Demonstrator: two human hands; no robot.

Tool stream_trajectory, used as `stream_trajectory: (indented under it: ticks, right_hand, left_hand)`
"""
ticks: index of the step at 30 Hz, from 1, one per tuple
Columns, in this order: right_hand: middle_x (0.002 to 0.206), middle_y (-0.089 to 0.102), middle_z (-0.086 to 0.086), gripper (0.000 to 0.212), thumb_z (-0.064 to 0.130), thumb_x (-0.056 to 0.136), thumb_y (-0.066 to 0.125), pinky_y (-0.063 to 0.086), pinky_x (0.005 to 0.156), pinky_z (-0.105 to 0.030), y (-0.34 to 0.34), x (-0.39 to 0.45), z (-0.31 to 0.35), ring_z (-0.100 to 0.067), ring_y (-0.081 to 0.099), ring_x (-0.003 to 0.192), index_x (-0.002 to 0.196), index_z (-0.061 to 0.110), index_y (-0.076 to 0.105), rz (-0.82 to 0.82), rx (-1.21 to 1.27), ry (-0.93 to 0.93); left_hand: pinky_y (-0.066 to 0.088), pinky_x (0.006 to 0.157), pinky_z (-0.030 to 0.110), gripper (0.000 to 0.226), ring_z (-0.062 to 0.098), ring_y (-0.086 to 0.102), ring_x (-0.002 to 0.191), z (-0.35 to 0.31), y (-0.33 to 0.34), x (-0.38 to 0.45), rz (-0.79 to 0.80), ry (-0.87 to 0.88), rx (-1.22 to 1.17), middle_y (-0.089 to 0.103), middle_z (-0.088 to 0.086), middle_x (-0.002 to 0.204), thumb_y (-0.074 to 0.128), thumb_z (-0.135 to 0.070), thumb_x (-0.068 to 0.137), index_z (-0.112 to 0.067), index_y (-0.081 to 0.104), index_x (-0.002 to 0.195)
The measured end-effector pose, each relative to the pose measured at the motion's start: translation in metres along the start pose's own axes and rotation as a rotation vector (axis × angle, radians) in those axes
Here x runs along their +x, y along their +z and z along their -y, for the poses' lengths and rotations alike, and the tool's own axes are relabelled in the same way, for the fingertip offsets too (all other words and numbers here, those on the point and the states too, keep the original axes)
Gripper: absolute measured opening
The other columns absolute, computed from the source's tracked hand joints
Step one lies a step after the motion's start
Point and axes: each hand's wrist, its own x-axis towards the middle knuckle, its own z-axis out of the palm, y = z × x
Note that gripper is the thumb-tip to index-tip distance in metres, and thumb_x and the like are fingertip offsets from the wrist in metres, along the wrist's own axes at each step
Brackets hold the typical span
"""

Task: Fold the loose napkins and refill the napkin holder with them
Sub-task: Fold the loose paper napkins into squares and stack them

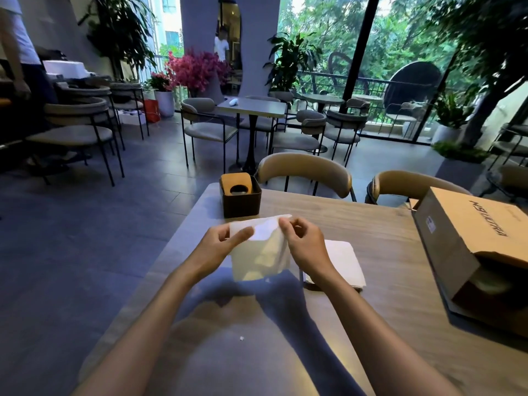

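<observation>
Pinching a white napkin (258,250) by its top edge with left hand (218,247) and right hand (304,242), just before the napkin holder (240,200); remaining stack (341,261) lying right of it.

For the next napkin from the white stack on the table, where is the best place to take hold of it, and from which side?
Probably the top sheet's far right corner. The napkin stack lies flat on the table, and the right hand, now pinching the held napkin together with the left hand, covers its left edge. Come from above and pinch one layer.
</observation>
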Motion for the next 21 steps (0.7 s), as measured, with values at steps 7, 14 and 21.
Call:
stream_trajectory:
  ticks: [7,14,21]
  right_hand:
    - [0.088,0.069,0.005,0.034,0.044,0.100,0.054,0.058,0.071,-0.029,0.004,-0.003,-0.010,-0.015,0.066,0.084,0.091,0.014,0.068,-0.018,-0.093,0.059]
    - [0.086,0.068,0.016,0.023,0.039,0.099,0.059,0.061,0.075,-0.041,0.003,-0.006,-0.014,-0.007,0.065,0.082,0.096,0.023,0.075,-0.070,-0.156,-0.034]
    - [0.080,0.065,-0.014,0.046,0.043,0.101,0.053,0.044,0.064,-0.032,0.015,-0.001,-0.006,-0.023,0.056,0.072,0.085,0.002,0.067,-0.100,-0.077,0.035]
  left_hand:
    - [0.054,0.068,0.017,0.025,0.017,0.066,0.095,0.023,0.003,0.009,-0.155,-0.076,0.056,0.073,-0.001,0.100,0.059,-0.027,0.098,-0.015,0.071,0.115]
    - [0.055,0.086,0.038,0.024,0.017,0.066,0.096,0.043,-0.010,0.005,-0.382,-0.159,0.368,0.073,-0.007,0.100,0.060,-0.041,0.095,-0.024,0.075,0.104]
    - [0.029,0.098,0.022,0.075,-0.006,0.049,0.116,0.037,0.008,-0.009,-0.092,0.180,0.469,0.052,-0.028,0.127,0.043,-0.090,0.071,-0.046,0.047,0.132]
